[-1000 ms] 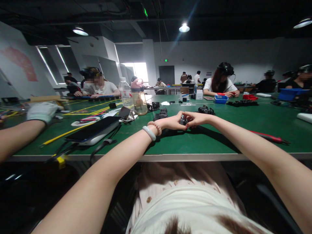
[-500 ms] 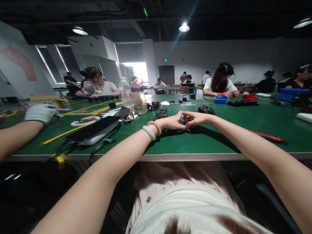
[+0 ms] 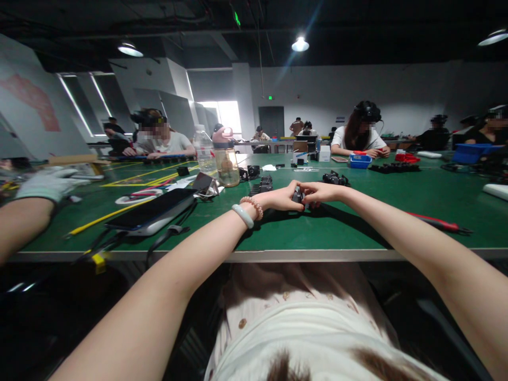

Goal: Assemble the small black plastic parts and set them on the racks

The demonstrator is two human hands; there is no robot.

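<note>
A small black part sits between my two hands, just above the green tabletop; the fingers cover most of it, so its kind is unclear. My left hand, wearing a bangle and beads at the wrist, is closed around its left side. Against the other side, my right hand has its fingers bent and closed on the same part. A row of black pieces lies left of my hands. Just behind my right hand is a pile of black parts.
A phone on a white block with cables lies left, near drink bottles. Red-handled pliers rest right. A co-worker's gloved hand is at far left. A blue bin stands across the table before another person.
The fingers of my right hand have shifted slightly on the black part, while my left hand stays in place. The co-worker's gloved hand at far left has moved further left.
</note>
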